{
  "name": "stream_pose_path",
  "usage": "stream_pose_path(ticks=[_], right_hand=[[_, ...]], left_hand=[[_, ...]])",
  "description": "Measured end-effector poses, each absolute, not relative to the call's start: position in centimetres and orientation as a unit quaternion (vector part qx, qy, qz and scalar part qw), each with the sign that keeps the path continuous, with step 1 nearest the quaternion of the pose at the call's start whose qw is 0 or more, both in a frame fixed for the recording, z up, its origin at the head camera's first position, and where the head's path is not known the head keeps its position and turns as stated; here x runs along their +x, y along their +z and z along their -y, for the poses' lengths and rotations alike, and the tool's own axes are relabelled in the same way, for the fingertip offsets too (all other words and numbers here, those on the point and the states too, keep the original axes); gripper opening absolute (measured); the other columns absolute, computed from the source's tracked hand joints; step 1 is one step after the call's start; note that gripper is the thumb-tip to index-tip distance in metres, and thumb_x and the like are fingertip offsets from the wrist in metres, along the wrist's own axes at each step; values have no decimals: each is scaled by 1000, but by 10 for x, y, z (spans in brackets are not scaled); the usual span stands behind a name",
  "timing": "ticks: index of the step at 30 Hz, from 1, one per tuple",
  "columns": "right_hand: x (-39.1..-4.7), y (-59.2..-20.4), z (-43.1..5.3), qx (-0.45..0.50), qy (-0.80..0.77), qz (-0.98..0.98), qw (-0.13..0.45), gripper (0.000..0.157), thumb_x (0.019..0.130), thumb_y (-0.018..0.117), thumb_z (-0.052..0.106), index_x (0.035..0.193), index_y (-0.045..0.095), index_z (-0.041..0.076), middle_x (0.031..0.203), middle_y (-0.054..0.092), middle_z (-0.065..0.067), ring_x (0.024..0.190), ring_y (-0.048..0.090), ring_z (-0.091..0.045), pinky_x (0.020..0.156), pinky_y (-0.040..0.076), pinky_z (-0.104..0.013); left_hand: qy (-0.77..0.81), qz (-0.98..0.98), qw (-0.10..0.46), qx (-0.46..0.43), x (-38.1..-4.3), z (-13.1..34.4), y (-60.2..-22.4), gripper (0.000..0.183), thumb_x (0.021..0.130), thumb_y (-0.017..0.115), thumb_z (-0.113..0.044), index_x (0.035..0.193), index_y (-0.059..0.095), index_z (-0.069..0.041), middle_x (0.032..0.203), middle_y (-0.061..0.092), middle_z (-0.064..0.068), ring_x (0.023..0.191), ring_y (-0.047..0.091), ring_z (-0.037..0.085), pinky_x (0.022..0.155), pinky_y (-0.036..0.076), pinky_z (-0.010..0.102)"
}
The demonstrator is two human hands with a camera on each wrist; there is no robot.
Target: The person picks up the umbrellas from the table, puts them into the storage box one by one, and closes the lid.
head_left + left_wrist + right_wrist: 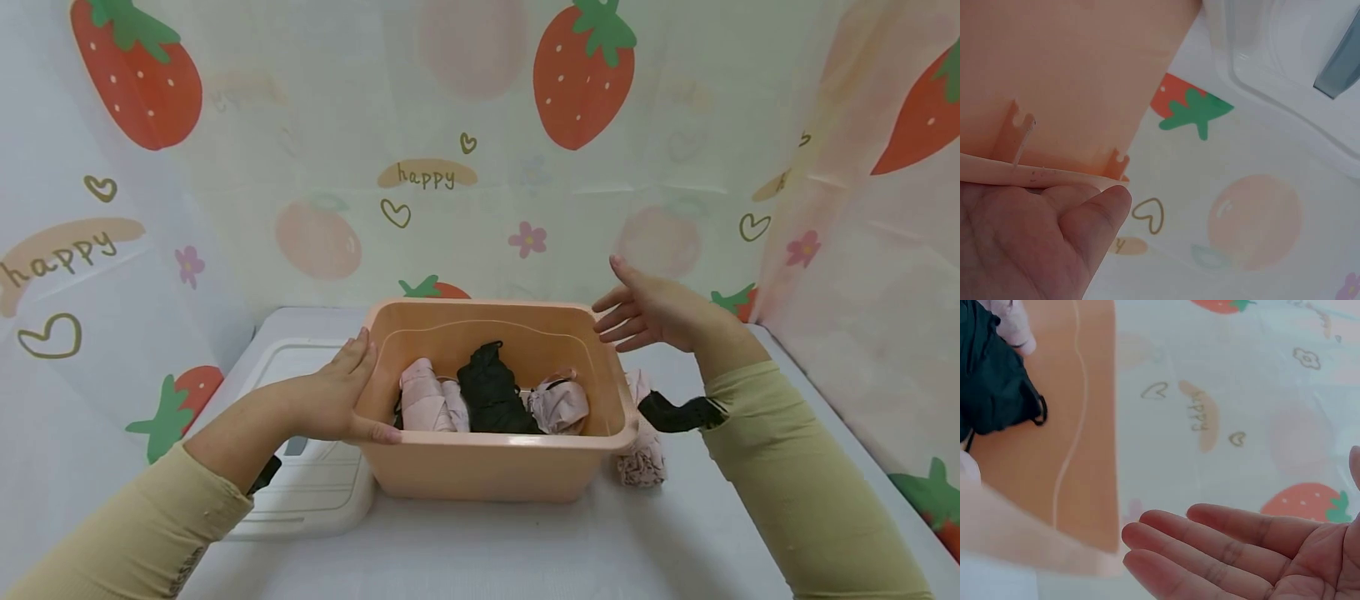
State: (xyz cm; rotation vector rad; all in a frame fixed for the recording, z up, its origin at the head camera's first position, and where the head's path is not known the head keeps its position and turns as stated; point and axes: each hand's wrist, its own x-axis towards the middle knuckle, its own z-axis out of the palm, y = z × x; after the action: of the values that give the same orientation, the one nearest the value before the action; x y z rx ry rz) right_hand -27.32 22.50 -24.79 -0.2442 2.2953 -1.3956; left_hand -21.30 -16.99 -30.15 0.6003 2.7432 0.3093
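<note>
Left hand point(337, 396) rests at the 9 o'clock end of the peach bin point(480, 471), fingers nearly straight along the rim, thumb spread onto the front lip; right hand point(660, 312) hovers just beside the 2 o'clock corner, fingers extended, thumb apart, holding nothing.

From my seat, with 12 at the far side, I see the bin upright on the desk point(480, 558). It looks like smooth, stiff plastic: fairly light, perhaps slippery, hardly fragile, and I'd lift it beneath the rim at 3 and 9. At about 8 o'clock the white lid point(322, 492) lies flat, stiff too; its edge is my choice of hold.

Mid-bin sits the dark bundle point(491, 392), probably soft and light, best taken round its middle so it stays rolled. To its 9 stands the pale pink roll point(423, 400), to its 3 the mauve bundle point(561, 406); both look squashy, so I'd cup their sides rather than tug a corner. Outside, around 4, the crinkled roll point(641, 469) is partly hidden by the bin and should squeeze easily
</note>
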Motion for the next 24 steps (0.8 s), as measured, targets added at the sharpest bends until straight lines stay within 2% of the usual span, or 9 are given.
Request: stream_pose_path(ticks=[8,14,19,24], right_hand=[[-268,-245,-261,-74,-520,-829,194,95,84,20,72,130,38,-10,124,50,-31,104,59,-33,86,48,-44],[-269,-260,-287,-49,-531,-820,209,94,87,20,69,134,30,-13,119,55,-24,100,61,-27,87,47,-44],[-271,-282,-302,-25,-535,-813,228,89,90,25,64,135,27,-14,112,60,-18,99,62,-26,87,47,-44],[-272,-303,-309,-15,-543,-806,234,85,92,33,58,134,25,-15,109,61,-17,98,62,-27,87,47,-44]], left_hand=[[109,-958,158,212,-213,170,-301,132,62,55,-79,143,-6,5,149,-20,19,137,-11,37,108,11,54],[108,-958,154,215,-213,170,-301,132,62,55,-79,143,-6,6,148,-20,20,137,-11,37,108,11,54],[107,-959,155,213,-214,171,-303,132,61,55,-80,143,-6,5,149,-20,19,137,-11,37,108,11,54],[108,-959,153,211,-214,171,-304,133,61,55,-80,143,-6,5,149,-20,19,137,-11,37,108,11,54]])
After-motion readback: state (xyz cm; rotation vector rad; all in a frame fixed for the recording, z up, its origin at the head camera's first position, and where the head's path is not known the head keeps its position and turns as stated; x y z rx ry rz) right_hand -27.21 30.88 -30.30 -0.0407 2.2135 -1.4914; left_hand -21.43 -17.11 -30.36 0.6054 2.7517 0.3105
